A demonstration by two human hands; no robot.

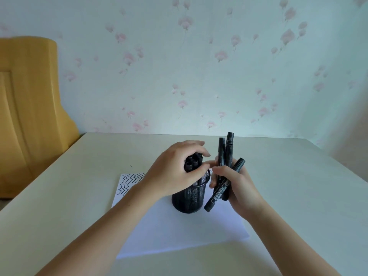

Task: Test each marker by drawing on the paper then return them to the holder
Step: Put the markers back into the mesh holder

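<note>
A black mesh holder stands on a white sheet of paper in the middle of the table. My left hand curls round a bunch of black markers sticking out of the holder's top. Just right of the holder, my right hand grips several more black markers; most point up, and one slants down to the left. Black zigzag lines cover the paper's far left corner.
The pale table runs to a flowered wall at the back. A yellow wooden chair back stands beside the table's left edge.
</note>
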